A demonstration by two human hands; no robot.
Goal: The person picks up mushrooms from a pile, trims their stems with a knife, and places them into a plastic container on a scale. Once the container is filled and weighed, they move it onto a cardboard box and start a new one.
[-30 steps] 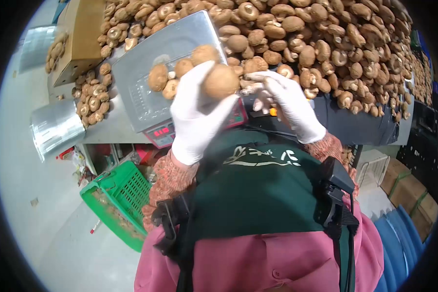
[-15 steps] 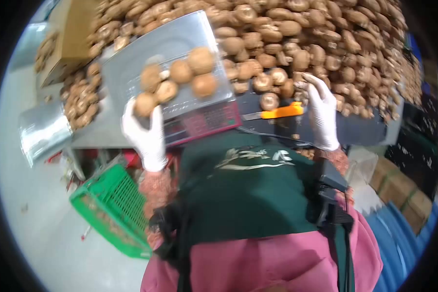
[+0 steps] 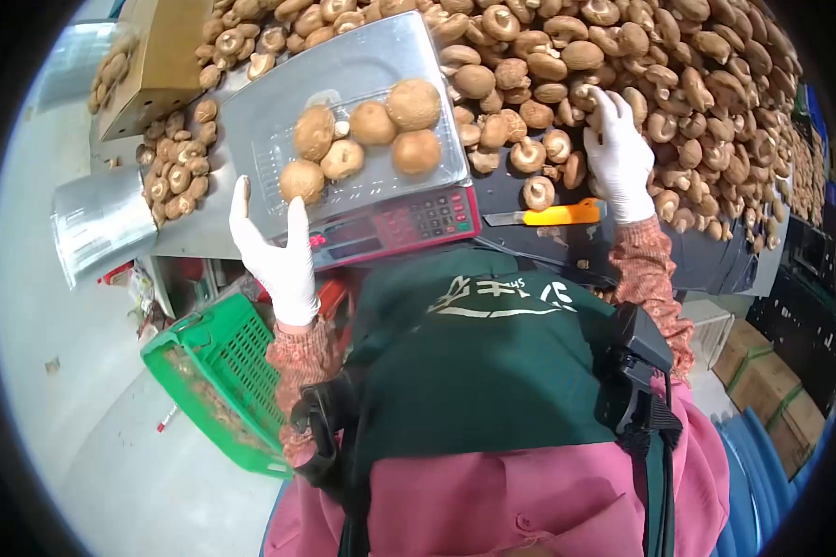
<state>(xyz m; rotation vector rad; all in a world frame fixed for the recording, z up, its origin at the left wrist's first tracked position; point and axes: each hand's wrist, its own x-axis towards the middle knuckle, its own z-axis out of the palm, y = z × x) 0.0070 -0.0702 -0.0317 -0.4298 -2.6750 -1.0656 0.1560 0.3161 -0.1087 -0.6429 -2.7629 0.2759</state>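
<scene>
Several brown mushrooms [image 3: 372,123] lie on the metal pan of a scale [image 3: 251,116] with a red front panel. My left hand [image 3: 277,260], in a white glove, has its thumb and fingers spread at the pan's front left edge, beside the nearest mushroom [image 3: 302,181], holding nothing. My gloved right hand [image 3: 620,158] reaches to the edge of the large mushroom pile [image 3: 697,102]. Its fingers are bent over the mushrooms there; whether one is gripped cannot be made out. An orange utility knife [image 3: 562,214] lies on the dark surface below the pile.
A metal bucket [image 3: 105,227] and a smaller mushroom heap [image 3: 175,167] stand left of the scale. Behind them is a cardboard box [image 3: 165,60] at the table's back left. A green crate [image 3: 241,362] sits low on the left, with brown boxes [image 3: 771,390] low on the right.
My right hand has moved up and slightly left, further into the pile. The left hand has come a little away from the nearest mushroom. The whole view has shifted slightly.
</scene>
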